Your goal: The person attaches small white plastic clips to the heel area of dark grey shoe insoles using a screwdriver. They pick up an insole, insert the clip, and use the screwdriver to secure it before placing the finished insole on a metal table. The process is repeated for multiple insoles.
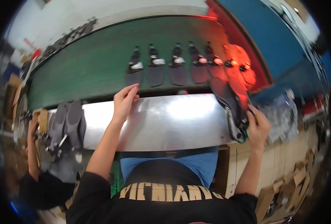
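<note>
My left hand (124,101) lies flat with fingers apart on the far edge of a shiny metal work plate (165,119), holding nothing. At the plate's right end, my right hand (258,126) grips a dark shoe (231,108) turned sole up. Beyond the plate a green conveyor belt (98,63) carries a row of several dark shoes (156,69) lying sole up, the rightmost ones lit red.
A red-lit tunnel opening (244,59) with a blue housing (281,41) covers the belt's right end. Several dark shoes (66,127) are stacked at the plate's left end, by another person's hand (33,127). Cardboard boxes (285,190) stand at lower right.
</note>
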The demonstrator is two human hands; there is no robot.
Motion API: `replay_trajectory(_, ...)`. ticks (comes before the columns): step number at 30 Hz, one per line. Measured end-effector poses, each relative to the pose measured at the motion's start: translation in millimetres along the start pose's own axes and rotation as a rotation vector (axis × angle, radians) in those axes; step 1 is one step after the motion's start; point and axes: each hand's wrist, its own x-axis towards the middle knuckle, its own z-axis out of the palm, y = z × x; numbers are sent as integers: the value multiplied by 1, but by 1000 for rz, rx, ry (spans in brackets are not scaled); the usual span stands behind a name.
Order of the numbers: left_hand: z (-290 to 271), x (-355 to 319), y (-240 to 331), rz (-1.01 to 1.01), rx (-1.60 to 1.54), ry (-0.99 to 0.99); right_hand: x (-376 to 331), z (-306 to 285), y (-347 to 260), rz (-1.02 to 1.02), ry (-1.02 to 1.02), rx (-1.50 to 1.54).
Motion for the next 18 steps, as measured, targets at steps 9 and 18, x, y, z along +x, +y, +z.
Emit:
replay_trajectory(9,-42,106,-33,513,747,443,-7,6,9,125,6,120)
replay_trajectory(18,-31,122,-42,487,918,211,-4,-7,-48,19,-43,-65)
